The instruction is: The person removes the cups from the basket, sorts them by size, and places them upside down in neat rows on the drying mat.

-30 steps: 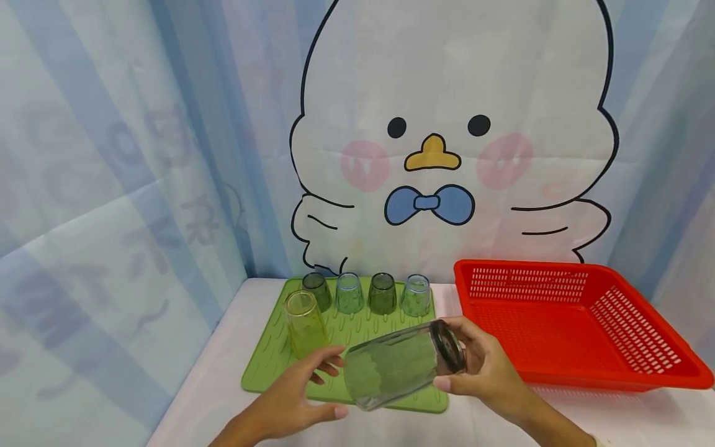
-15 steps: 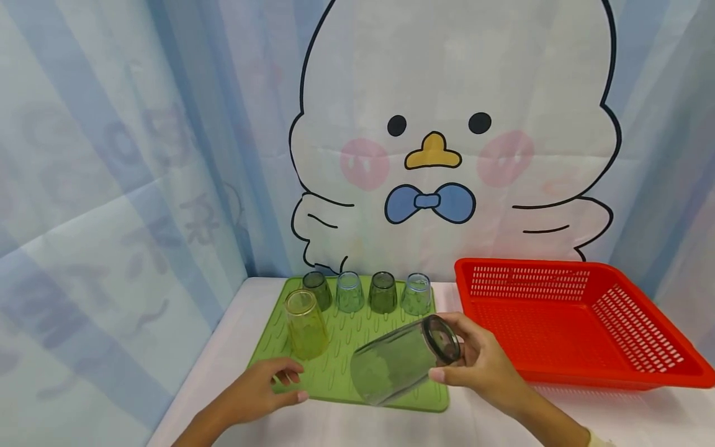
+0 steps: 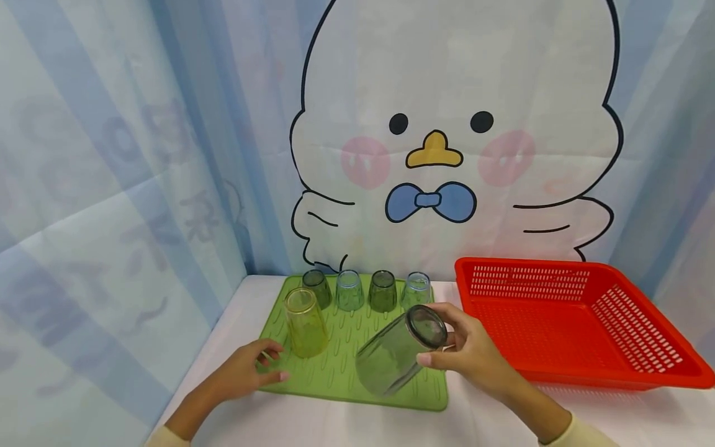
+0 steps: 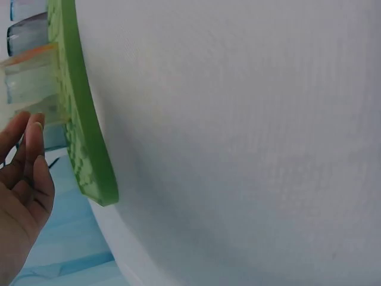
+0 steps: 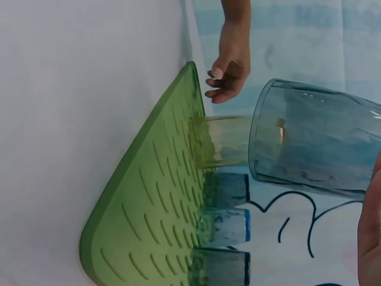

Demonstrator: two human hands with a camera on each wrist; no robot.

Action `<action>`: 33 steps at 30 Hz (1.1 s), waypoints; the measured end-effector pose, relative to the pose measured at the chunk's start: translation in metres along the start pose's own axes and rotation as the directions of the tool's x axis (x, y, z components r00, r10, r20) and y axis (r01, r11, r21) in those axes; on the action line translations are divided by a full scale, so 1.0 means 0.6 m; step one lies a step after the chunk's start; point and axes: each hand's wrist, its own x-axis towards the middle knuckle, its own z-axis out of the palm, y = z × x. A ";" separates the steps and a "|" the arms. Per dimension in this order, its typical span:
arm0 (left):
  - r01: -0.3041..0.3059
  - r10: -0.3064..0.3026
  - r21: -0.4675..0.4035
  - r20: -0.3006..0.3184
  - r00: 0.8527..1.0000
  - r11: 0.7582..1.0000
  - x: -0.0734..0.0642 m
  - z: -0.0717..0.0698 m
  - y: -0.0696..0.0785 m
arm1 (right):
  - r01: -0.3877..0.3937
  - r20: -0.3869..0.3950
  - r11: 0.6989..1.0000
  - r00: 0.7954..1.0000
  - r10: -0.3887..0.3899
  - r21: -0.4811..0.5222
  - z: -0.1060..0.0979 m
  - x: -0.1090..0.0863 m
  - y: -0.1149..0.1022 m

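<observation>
My right hand [image 3: 475, 357] grips a tall grey drinking glass [image 3: 385, 357] near its base. The glass is tilted, base toward the upper right and mouth down to the left, above a green ridged mat [image 3: 335, 382]. In the right wrist view the glass [image 5: 315, 137] hangs apart from the mat. My left hand [image 3: 242, 372] holds nothing, its fingers loosely bent by the mat's left front edge. Beside it an upside-down yellow glass [image 3: 307, 329] stands on the mat. The left wrist view shows the hand [image 4: 24, 190] near that glass.
Several small upside-down glasses [image 3: 382, 292] line the mat's back edge, tinted dark grey and pale blue. To the right, a red plastic basket [image 3: 581, 376] stands on the white tablecloth [image 3: 313, 428]. Printed curtains [image 3: 123, 236] enclose the back and left side.
My left hand has drawn away from the grey glass, left toward the yellow one. My right hand has moved slightly left and up, tipping the glass more steeply mouth-down.
</observation>
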 end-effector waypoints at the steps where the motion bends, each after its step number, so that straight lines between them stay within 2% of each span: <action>1: -0.004 0.004 0.005 0.003 1.000 1.000 0.001 -0.001 -0.003 | -0.007 -0.001 1.000 1.000 0.007 -0.006 0.001 0.002 0.001; 10: -0.013 0.010 0.044 0.049 0.999 0.999 0.007 -0.003 -0.023 | -0.060 -0.019 0.994 0.998 0.058 -0.092 0.010 0.030 0.012; 18: -0.034 0.030 0.070 0.060 0.998 0.997 0.014 0.003 -0.037 | -0.177 -0.053 0.974 0.984 0.172 -0.138 0.022 0.064 0.023; 25: -0.028 0.023 0.066 0.073 0.997 0.997 0.015 0.003 -0.036 | -0.219 -0.093 0.956 0.975 0.204 -0.197 0.036 0.097 0.046; 33: -0.006 0.003 0.037 0.087 0.996 0.999 0.018 0.003 -0.036 | -0.207 -0.086 0.955 0.977 0.193 -0.212 0.050 0.132 0.065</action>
